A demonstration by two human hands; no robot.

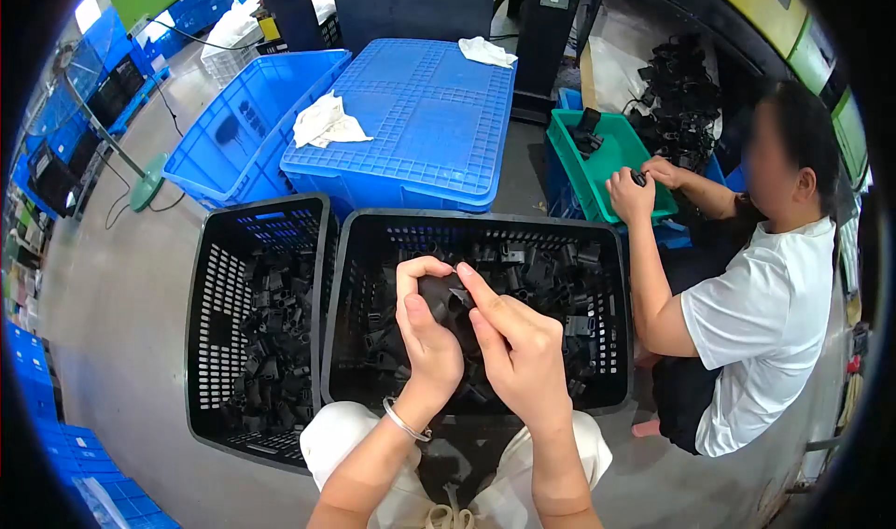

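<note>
Over the black crate (478,219) in front of me, my two hands are close together, fingertips nearly meeting. My left hand (429,338) is curled, its thumb and forefinger bent around a dark plastic part (435,291) that blends into the crate behind. My right hand (523,347) is closed, with its forefinger reaching to the left fingertips. A small greyish pointed thing (459,296) shows below that forefinger; what it is I cannot make out. Many small black plastic parts (583,325) lie in the crate below.
Left of it stands a second black crate (213,328) of similar parts. Beyond are a blue lidded bin (411,109) with white cloths (327,121) and an open blue bin (201,146). At right a seated person (765,296) handles a black piece over a green tray (611,160).
</note>
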